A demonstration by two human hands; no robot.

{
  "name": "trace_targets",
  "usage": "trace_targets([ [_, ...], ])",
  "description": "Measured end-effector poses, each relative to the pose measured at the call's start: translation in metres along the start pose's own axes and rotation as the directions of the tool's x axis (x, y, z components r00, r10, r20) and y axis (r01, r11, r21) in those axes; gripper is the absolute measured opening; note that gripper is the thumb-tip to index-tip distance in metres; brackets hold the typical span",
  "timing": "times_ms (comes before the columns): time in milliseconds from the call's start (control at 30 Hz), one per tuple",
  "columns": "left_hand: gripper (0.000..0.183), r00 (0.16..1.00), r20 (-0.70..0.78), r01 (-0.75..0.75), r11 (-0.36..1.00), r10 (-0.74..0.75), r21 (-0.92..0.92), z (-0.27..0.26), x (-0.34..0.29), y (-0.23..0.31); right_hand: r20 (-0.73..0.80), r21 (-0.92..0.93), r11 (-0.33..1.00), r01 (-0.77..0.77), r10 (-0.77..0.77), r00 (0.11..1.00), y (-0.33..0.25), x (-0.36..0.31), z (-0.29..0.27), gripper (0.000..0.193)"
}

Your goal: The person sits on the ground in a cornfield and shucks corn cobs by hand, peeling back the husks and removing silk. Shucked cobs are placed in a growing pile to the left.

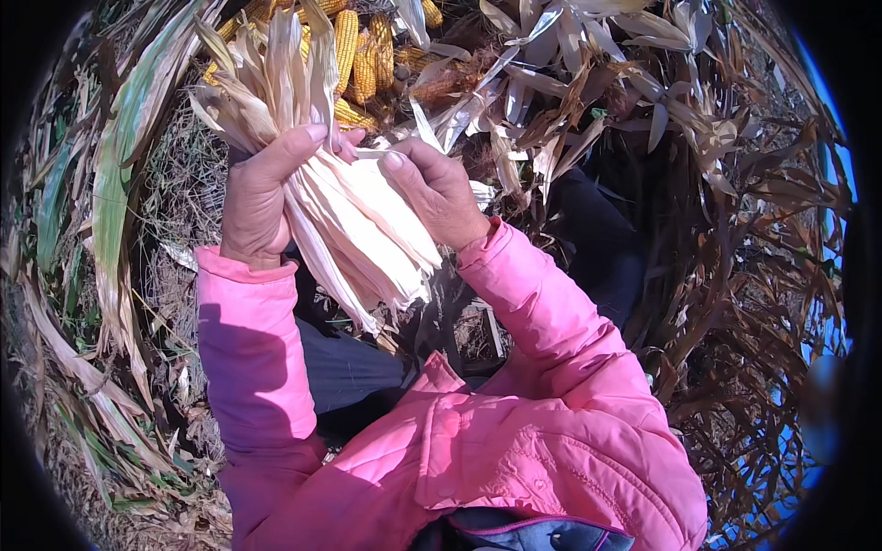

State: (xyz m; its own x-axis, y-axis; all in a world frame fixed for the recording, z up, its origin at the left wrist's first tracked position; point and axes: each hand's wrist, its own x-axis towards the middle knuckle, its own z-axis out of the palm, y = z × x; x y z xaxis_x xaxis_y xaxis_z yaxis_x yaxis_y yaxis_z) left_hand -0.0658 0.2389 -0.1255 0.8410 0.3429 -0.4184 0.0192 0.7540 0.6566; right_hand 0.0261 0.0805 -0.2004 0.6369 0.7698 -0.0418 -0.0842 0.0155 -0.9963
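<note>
A thick bundle of pale, dry corn husks (pixel 367 230) hangs in front of me, its upper ends fanned out and its lower ends pointing down toward my lap. My left hand (pixel 276 184) is closed around the middle of the bundle, thumb on top. On the bundle's right side, my right hand (pixel 436 188) pinches a husk strip between thumb and curled fingers. The fingertips of both hands are partly hidden behind the husks. Just beyond the bundle lie several husked yellow corn cobs (pixel 365 69).
Loose dry husks (pixel 634 73) are heaped at the far right. Long green-and-tan corn leaves (pixel 115 184) droop on the left, and brown dry stalks and leaves (pixel 735 303) stand thick on the right. My dark trouser leg (pixel 344 363) shows below the bundle.
</note>
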Motion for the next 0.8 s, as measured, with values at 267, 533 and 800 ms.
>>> trace_targets([
  [267, 0.032, 0.722, -0.264, -0.355, 0.670, 0.639, 0.652, 0.017, 0.006, 0.002, 0.152, -0.835, 0.473, -0.281, 0.689, 0.709, 0.209, -0.099, -0.037, 0.029],
  [533, 0.035, 0.720, -0.291, -0.261, 0.635, 0.630, 0.727, 0.014, 0.003, 0.000, 0.044, -0.963, 0.209, -0.171, 0.745, 0.665, 0.270, -0.195, 0.010, 0.035],
  [800, 0.030, 0.758, -0.227, -0.358, 0.682, 0.611, 0.637, 0.009, 0.006, 0.002, 0.236, -0.760, 0.575, -0.302, 0.678, 0.696, 0.231, -0.146, -0.050, 0.026],
])
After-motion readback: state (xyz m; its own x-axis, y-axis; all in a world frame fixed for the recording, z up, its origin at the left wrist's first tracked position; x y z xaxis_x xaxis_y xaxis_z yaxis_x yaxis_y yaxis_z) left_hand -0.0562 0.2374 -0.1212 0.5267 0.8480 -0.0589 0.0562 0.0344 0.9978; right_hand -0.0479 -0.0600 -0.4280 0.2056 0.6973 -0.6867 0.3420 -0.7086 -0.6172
